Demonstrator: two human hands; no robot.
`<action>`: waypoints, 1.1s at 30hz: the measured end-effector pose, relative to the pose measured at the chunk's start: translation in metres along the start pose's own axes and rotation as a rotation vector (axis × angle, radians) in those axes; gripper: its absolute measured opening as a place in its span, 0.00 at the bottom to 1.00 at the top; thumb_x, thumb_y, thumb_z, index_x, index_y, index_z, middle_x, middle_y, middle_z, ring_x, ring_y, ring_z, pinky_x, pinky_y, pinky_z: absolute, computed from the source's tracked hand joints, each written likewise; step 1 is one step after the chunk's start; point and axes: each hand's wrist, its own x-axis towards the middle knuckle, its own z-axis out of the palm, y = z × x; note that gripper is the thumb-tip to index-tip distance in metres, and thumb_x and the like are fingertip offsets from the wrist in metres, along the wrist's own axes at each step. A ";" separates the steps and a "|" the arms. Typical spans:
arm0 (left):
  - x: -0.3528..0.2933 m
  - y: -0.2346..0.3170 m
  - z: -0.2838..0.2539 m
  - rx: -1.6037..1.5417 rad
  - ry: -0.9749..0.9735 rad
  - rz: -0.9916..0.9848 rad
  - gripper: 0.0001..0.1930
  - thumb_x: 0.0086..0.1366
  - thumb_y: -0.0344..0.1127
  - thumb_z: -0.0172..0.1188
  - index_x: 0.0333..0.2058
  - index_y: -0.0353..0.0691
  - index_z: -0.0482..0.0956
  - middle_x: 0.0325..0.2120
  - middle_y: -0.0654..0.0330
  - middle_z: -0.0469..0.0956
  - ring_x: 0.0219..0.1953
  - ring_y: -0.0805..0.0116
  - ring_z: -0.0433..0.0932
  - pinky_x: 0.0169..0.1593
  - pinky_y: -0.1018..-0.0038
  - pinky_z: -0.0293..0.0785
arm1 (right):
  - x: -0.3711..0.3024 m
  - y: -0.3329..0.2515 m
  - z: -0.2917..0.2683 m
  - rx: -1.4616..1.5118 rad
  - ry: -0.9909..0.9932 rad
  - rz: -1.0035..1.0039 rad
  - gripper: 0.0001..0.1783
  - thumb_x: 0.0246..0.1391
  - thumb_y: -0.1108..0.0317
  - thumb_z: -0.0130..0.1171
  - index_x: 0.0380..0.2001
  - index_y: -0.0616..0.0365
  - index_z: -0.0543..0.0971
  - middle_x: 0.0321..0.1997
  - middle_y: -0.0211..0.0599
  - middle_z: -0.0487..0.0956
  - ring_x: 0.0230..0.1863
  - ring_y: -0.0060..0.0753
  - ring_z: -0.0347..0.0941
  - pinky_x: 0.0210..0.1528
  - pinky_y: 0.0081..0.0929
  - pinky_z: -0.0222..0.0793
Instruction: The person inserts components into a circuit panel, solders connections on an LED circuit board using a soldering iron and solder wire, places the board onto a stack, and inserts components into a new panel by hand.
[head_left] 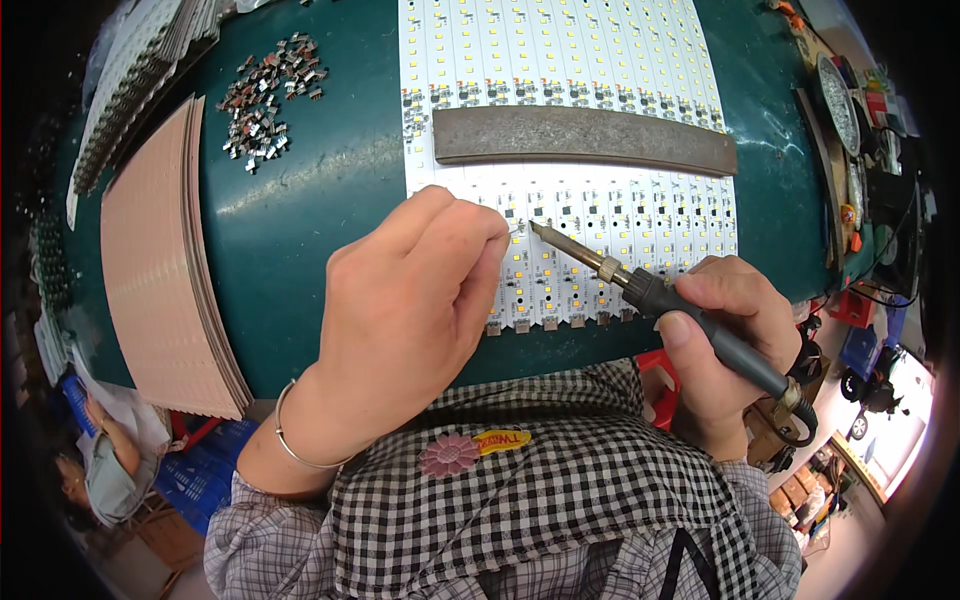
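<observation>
My right hand (735, 335) is wrapped round the grey handle of a soldering iron (690, 320). The iron's tip touches or hovers just over the white LED circuit boards (600, 270), among small dark parts; I cannot tell which. My left hand (415, 285) is closed in a pinch close to that tip. A short thin strand, seemingly solder wire (515, 231), pokes out of its fingertips toward the iron. The boards lie side by side as narrow strips, with small metal connectors (550, 323) along their near ends. Across them rests a long grey metal bar (585, 138).
A pile of small metal connectors (265, 100) sits on the green mat (300, 220) at the far left. Stacked tan panels (155, 260) stand at the left edge, with more strips (140, 80) behind. A person (115, 465) is at the lower left.
</observation>
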 end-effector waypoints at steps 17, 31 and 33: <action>-0.005 0.006 -0.020 -0.122 0.056 -0.182 0.05 0.58 0.18 0.60 0.30 0.34 0.76 0.24 0.61 0.72 0.22 0.79 0.69 0.24 0.80 0.63 | -0.004 0.001 -0.007 0.326 0.197 0.132 0.20 0.43 0.74 0.72 0.41 0.69 0.78 0.31 0.41 0.78 0.29 0.25 0.73 0.31 0.19 0.65; -0.013 -0.009 -0.010 -0.032 0.044 -0.028 0.07 0.54 0.18 0.64 0.30 0.35 0.77 0.33 0.56 0.83 0.22 0.74 0.69 0.25 0.79 0.66 | 0.001 -0.009 0.012 -0.147 -0.156 -0.179 0.22 0.39 0.72 0.76 0.38 0.60 0.77 0.22 0.37 0.79 0.21 0.37 0.79 0.22 0.28 0.74; -0.013 -0.011 -0.009 -0.033 0.022 -0.034 0.07 0.55 0.18 0.64 0.29 0.35 0.78 0.35 0.59 0.84 0.17 0.87 0.57 0.20 0.85 0.55 | 0.000 -0.009 0.014 -0.155 -0.154 -0.164 0.22 0.38 0.72 0.76 0.38 0.59 0.78 0.22 0.37 0.80 0.21 0.37 0.79 0.22 0.28 0.74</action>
